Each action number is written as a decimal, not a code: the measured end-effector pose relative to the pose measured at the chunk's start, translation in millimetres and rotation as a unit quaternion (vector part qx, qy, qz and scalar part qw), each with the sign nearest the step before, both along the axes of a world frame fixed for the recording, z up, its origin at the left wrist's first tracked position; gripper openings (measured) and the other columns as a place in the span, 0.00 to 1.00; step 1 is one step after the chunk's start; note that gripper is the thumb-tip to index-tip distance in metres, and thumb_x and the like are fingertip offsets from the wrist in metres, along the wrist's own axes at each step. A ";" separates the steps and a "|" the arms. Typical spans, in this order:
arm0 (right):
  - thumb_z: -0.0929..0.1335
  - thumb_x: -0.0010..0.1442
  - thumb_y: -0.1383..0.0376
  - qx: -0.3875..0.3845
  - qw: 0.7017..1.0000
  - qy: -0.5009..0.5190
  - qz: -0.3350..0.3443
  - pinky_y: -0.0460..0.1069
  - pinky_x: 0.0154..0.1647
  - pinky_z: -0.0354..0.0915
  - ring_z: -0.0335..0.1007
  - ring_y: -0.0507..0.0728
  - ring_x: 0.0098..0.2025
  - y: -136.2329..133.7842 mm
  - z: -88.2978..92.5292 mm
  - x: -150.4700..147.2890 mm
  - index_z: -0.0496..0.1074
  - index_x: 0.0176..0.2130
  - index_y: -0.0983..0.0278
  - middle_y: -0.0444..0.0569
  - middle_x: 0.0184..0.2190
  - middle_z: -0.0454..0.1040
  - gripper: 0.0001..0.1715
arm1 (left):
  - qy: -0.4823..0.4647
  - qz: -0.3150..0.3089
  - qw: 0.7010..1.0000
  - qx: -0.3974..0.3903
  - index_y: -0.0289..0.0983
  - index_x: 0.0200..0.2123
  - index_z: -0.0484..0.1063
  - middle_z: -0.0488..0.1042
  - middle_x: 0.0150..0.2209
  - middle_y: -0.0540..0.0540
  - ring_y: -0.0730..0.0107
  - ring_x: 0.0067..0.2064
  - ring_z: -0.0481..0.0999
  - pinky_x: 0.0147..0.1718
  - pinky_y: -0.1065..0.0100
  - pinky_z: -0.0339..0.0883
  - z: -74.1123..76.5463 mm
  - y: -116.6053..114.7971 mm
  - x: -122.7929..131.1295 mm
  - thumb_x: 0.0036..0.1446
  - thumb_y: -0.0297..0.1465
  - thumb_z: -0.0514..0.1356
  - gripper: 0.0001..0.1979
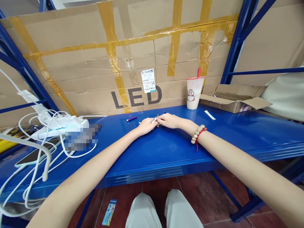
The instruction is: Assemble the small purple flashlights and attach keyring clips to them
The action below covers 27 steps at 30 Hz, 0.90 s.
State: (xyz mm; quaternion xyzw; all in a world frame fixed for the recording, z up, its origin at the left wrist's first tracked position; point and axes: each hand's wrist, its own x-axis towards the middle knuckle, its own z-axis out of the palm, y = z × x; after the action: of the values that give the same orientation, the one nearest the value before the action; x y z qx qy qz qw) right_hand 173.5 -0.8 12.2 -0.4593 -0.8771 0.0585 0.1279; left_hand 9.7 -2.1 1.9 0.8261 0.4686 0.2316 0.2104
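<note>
Near the hands [147, 126] [169, 121], 1 cup [194, 92]

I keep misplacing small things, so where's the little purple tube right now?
In the head view, the purple tube lies on the blue tabletop, just left of the left hand, in front of the cardboard.

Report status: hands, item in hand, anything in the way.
Left hand holding small silvery item. Right hand close against it, exact grip unclear. Purple tube lying apart, to the left. Lidded cup upright beyond right hand, off to the side.
</note>
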 end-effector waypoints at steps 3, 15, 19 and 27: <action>0.56 0.63 0.63 0.002 1.000 -0.008 -0.004 0.45 0.30 0.54 0.67 0.52 0.33 -2.3 1.1 -0.2 0.70 0.30 0.64 0.47 0.34 0.76 0.19 | 0.003 -0.005 1.000 0.005 0.34 0.29 0.72 0.68 0.22 0.51 0.71 0.24 0.66 0.27 0.72 0.59 1.2 -1.5 0.0 0.56 0.32 0.50 0.13; 0.55 0.64 0.62 0.001 1.000 -0.024 -0.018 0.45 0.29 0.53 0.68 0.53 0.34 -3.3 2.6 -0.1 0.72 0.32 0.63 0.48 0.36 0.76 0.21 | 0.030 -0.010 0.999 0.032 0.35 0.29 0.73 0.73 0.25 0.49 0.69 0.27 0.70 0.28 0.72 0.61 1.4 -1.6 -0.2 0.55 0.33 0.49 0.14; 0.56 0.64 0.63 0.007 0.999 -0.034 -0.024 0.45 0.29 0.53 0.68 0.53 0.33 -3.8 2.7 -0.2 0.72 0.32 0.63 0.48 0.36 0.76 0.20 | 0.033 -0.009 0.999 0.033 0.35 0.30 0.73 0.73 0.25 0.49 0.69 0.28 0.71 0.28 0.71 0.61 0.2 -0.1 -0.5 0.56 0.33 0.49 0.14; 0.56 0.63 0.63 0.005 1.000 -0.016 -0.011 0.45 0.29 0.53 0.67 0.52 0.32 1.8 -0.5 1.4 0.72 0.31 0.63 0.47 0.34 0.76 0.20 | 0.048 -0.008 0.998 0.044 0.34 0.30 0.74 0.75 0.28 0.48 0.67 0.31 0.73 0.32 0.70 0.63 0.3 0.0 0.8 0.57 0.32 0.49 0.14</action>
State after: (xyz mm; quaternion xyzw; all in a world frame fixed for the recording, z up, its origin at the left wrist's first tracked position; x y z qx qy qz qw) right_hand 175.0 1.0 11.7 -0.4690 -0.8743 0.0451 0.1164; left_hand 10.5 -2.1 2.3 0.8483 0.4613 0.2105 0.1527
